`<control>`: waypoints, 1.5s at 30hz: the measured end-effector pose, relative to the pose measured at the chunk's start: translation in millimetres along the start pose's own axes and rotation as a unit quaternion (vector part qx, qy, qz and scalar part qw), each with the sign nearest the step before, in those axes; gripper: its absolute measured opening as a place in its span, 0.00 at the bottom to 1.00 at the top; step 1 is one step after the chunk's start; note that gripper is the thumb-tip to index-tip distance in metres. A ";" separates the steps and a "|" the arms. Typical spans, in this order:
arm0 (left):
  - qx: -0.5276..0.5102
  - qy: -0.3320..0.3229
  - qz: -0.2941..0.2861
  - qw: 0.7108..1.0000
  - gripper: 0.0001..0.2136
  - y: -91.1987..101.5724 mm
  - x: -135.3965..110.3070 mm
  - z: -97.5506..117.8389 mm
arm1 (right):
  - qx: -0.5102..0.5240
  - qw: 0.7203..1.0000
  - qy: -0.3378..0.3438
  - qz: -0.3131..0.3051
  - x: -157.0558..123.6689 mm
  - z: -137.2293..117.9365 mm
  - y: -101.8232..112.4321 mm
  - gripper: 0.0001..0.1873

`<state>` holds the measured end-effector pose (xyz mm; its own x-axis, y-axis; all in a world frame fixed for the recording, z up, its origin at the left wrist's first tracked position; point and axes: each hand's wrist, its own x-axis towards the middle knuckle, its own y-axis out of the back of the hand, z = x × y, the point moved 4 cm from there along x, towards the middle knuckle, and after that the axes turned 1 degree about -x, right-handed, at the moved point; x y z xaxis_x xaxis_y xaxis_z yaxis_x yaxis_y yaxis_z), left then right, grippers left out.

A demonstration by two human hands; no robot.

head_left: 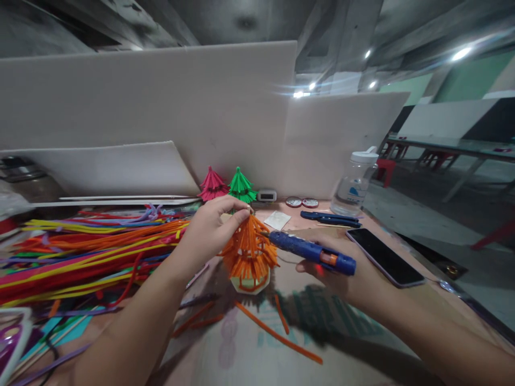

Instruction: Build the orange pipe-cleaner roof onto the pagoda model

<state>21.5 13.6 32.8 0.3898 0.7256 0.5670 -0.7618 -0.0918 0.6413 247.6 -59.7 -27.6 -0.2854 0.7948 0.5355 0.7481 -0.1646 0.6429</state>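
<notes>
In front of me stands an orange pagoda-like model (pixel 252 249) built of pipe cleaners, with tiered skirts on a pale many-sided base (pixel 251 284). My left hand (pixel 221 222) pinches its pointed top between thumb and fingers. A blue hot glue gun (pixel 311 251) is gripped in my right hand (pixel 338 265). Its nozzle points left and lies close to the upper tier; whether it touches cannot be told. Loose orange pipe cleaner pieces (pixel 279 332) lie on the table just below the model.
Bundled coloured pipe cleaners (pixel 100 252) cover the left side. Behind the model are a pink model (pixel 212 185) and a green model (pixel 241 184). At right are a phone (pixel 385 257), a water bottle (pixel 354 182) and dark blue tools (pixel 330 219). A white board (pixel 161 102) stands behind.
</notes>
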 end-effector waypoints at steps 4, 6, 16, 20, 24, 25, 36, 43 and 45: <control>0.000 -0.011 0.001 1.000 0.09 -0.7 0.0 2.8 | -0.001 1.000 -0.005 0.005 -0.7 -0.4 -0.9 0.15; -0.001 -0.016 0.002 1.000 0.09 -0.6 -0.3 3.7 | -0.002 1.000 -0.008 0.008 -0.3 0.1 -1.1 0.16; 0.012 -0.022 0.001 1.000 0.09 -0.9 -0.1 3.9 | -0.002 1.000 -0.014 0.004 -0.6 0.1 -2.7 0.17; 0.001 -0.016 -0.001 1.000 0.09 0.9 0.4 1.9 | -0.004 1.000 -0.015 0.004 -1.2 2.7 -3.8 0.17; 0.002 -0.007 0.002 1.000 0.08 3.2 0.7 0.9 | -0.005 1.000 -0.018 -0.002 -2.1 4.0 -5.1 0.15; 0.002 -0.004 0.003 1.000 0.08 3.6 0.8 0.7 | -0.006 1.000 -0.020 -0.004 -2.2 4.0 -5.3 0.14; 0.002 0.011 0.010 1.000 0.08 3.7 0.9 -5.0 | -0.010 0.999 -0.029 -0.017 -1.0 1.0 -3.9 0.12; 0.007 0.014 0.009 1.000 0.09 3.5 1.4 -7.1 | -0.008 0.999 -0.029 -0.016 -1.7 3.2 -5.8 0.13; 0.009 0.014 0.008 1.000 0.09 3.4 2.0 -7.2 | -0.008 0.999 -0.028 -0.018 -1.9 2.4 -5.8 0.13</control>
<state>16.0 19.6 32.4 0.3618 0.7433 0.5627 -0.7584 -0.1163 0.6414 245.2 -58.9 -33.6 -0.2780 0.8315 0.4810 0.7276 -0.1447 0.6706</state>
